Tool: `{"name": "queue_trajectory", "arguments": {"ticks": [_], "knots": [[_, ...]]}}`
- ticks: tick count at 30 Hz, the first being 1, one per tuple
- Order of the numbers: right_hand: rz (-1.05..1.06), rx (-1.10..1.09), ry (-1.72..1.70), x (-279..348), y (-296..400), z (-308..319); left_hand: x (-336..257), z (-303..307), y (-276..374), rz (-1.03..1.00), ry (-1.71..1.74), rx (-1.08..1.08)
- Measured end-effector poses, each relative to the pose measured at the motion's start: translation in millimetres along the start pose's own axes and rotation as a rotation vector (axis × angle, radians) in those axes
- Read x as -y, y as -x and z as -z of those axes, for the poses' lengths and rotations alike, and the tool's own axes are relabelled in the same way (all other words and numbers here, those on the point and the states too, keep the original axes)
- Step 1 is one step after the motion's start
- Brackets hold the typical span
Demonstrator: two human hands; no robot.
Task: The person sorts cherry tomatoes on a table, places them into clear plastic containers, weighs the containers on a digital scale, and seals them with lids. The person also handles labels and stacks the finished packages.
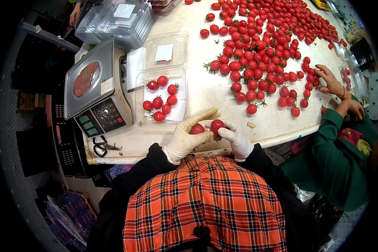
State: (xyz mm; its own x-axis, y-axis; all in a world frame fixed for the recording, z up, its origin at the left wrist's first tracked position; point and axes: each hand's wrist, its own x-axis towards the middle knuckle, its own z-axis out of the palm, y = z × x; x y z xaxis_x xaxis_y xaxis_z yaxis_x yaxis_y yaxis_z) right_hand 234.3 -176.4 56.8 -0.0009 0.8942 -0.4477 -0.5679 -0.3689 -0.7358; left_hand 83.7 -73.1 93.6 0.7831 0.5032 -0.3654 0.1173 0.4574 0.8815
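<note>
My left hand [190, 134], in a pale glove, holds a red cherry tomato [197, 128] between thumb and palm. Close beside it, my gloved right hand [234, 134] grips another cherry tomato [218, 126] with thumb and fingers. Both hands are above the table's front edge. Just beyond my left hand lies an opened clear plastic clamshell box [187, 94]. Several tomatoes [157, 103], some with green stems, rest in its base on a white sheet. Its lid [180, 39] is folded back and bears a white label [164, 52].
A large spread of cherry tomatoes [271, 47] covers the table [208, 91]. At left stand a digital scale [108, 115], scissors [103, 146] and stacked clear boxes [126, 25]. To the right, a person in green sleeves [337, 141] reaches a hand [330, 82] to the tomatoes.
</note>
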Motion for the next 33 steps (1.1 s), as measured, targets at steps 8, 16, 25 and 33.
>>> {"name": "queue_trajectory", "arguments": {"ticks": [8, 16, 25, 33], "knots": [[0.729, 0.054, 0.999, 21.3, -6.1, -33.4, 35.1, 26.3, 0.1, 0.375, 0.750, -0.080], [0.759, -0.355, 0.483, 12.0, 18.0, 8.8, 13.8, 19.7, -7.4, 0.287, 0.645, 0.086], [0.426, -0.893, 0.480, -28.8, 120.5, 101.1, 41.7, 23.2, -11.9, 0.312, 0.551, 0.136], [-0.213, -1.096, 0.777, -152.9, 189.9, 149.7, 42.3, 12.1, -16.4, 0.420, 0.484, 0.223]]}}
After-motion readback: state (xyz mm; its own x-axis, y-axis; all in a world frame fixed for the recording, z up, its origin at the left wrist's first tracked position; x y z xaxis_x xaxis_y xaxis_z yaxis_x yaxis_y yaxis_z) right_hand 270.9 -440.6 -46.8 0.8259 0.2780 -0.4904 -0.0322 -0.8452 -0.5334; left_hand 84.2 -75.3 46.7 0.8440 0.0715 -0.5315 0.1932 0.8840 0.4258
